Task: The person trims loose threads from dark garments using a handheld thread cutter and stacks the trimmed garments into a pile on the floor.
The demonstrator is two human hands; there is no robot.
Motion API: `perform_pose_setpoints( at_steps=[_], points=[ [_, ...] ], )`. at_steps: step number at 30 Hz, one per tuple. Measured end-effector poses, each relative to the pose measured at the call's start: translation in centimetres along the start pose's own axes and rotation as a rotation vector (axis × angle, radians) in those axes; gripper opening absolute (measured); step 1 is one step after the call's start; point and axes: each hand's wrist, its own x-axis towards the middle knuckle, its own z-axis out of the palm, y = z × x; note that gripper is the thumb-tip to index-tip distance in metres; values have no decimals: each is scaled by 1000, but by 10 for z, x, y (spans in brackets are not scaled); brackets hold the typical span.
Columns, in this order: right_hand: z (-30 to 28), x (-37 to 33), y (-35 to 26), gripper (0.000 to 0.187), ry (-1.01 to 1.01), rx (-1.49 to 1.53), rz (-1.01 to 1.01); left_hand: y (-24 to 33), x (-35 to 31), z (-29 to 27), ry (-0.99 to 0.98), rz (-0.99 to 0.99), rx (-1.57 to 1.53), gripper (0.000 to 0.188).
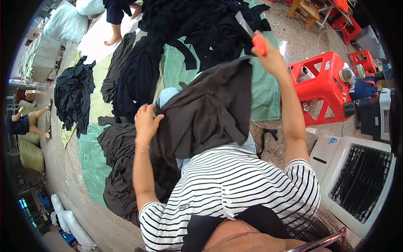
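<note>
A dark brown garment (201, 113) lies spread across my lap. My left hand (146, 122) grips its left edge, with the thumb over the cloth. In my right hand (270, 56), raised at the far right, is a pair of scissors (259, 44) with red handles. Their silver blade points away to the upper left, and the fingers partly hide the handles. The garment's far right corner reaches up beside this hand; whether the fingers also pinch it, I cannot tell. More dark brown cloth (121, 168) is heaped to the left of my lap.
Black garments (193, 25) are piled ahead on green sheeting (266, 92). Another dark pile (75, 92) lies at the left. A red stool (321, 88) with tape rolls and a white air cooler (352, 176) stand at my right. Another person's bare foot (112, 40) shows beyond.
</note>
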Motion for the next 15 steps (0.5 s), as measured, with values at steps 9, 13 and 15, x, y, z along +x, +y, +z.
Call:
perform_pose_setpoints(
  at_steps=[9, 13, 15],
  points=[
    [16, -122, -28, 73, -350, -35, 151, 140, 81, 44, 49, 362, -771, 18],
    [-11, -160, -52, 63, -390, -10, 239, 138, 108, 61, -221, 411, -714, 27],
    [-19, -173, -60, 50, -344, 40, 251, 138, 114, 59, -325, 413, -727, 28]
  ],
)
